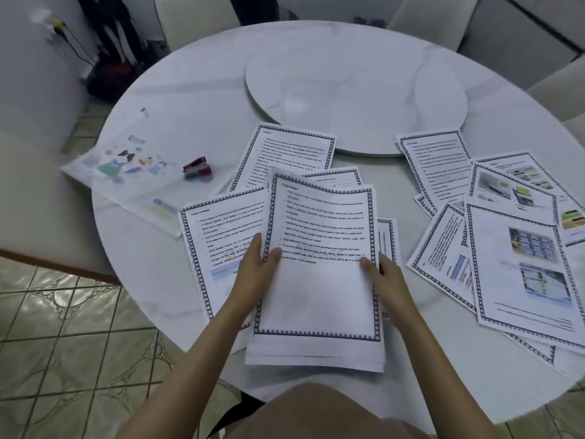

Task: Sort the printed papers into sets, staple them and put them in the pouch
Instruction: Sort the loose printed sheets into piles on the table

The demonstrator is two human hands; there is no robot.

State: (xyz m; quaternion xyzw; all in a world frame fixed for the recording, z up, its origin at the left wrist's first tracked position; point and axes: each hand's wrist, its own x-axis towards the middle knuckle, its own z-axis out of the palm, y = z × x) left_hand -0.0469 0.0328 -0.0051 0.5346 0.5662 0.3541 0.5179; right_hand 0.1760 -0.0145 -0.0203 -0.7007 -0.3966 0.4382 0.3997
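Note:
Both hands hold a stack of printed papers [319, 280] with blue borders, lifted over the near edge of the round white table [196, 90]. My left hand [258, 267] grips its left edge, my right hand [383, 274] its right edge. Under and around the stack lie more bordered sheets: one to the left [218, 236], one behind [285, 153]. A spread of sheets with pictures [519, 258] covers the table's right side. The red stapler [196, 167] lies at the left, beside the clear pouch [126, 172] with coloured cartoon prints.
A white turntable [357, 90] fills the table's middle. White chairs [196, 17] stand around the far side. Dark bags and cables [110, 58] lie by the wall at the far left. Tiled floor [63, 327] shows to my left.

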